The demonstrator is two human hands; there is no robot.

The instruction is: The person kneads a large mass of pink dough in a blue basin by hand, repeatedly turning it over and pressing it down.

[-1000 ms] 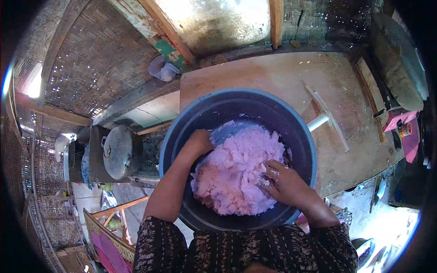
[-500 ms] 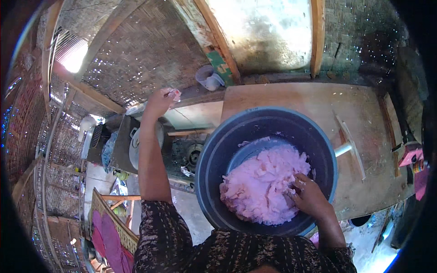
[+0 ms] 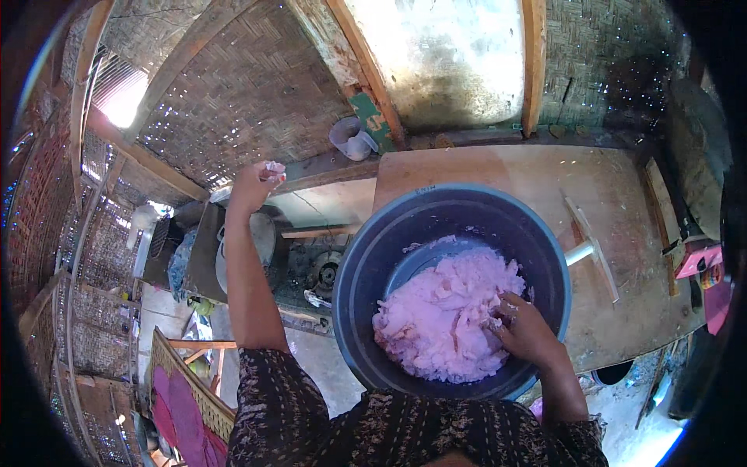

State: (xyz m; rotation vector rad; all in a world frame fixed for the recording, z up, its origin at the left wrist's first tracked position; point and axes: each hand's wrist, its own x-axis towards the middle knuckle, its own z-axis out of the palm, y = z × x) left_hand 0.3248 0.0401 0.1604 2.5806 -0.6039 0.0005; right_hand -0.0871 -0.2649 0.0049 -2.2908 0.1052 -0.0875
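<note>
A large dark blue-grey plastic tub point(image 3: 354, 288) stands in front of me. Inside it lies a lumpy mass of pale pink dough point(image 3: 443, 311), with smears on the tub's inner wall. My right hand point(image 3: 525, 331) is at the right side of the dough, its dough-coated fingers bent and gripping into it; the fingertips are partly hidden. Away from the tub, my left hand point(image 3: 255, 187) is raised at the far left, above a round metal pot point(image 3: 261, 241). Its fingers are curled round something small, pinkish-white with a touch of red, too small to make out.
The tub rests partly on a wooden tabletop point(image 3: 615, 187), where a white stick-like tool point(image 3: 591, 249) lies to its right. A stove burner point(image 3: 327, 272) sits left of the tub. A clear plastic jug point(image 3: 354, 140) stands by the woven wall. A woven basket point(image 3: 194, 389) with pink cloth is lower left.
My left hand has moved a little to the left and nearer, still curled. My right hand stays on the dough, nearly unmoved. The whole view has shifted slightly.
</note>
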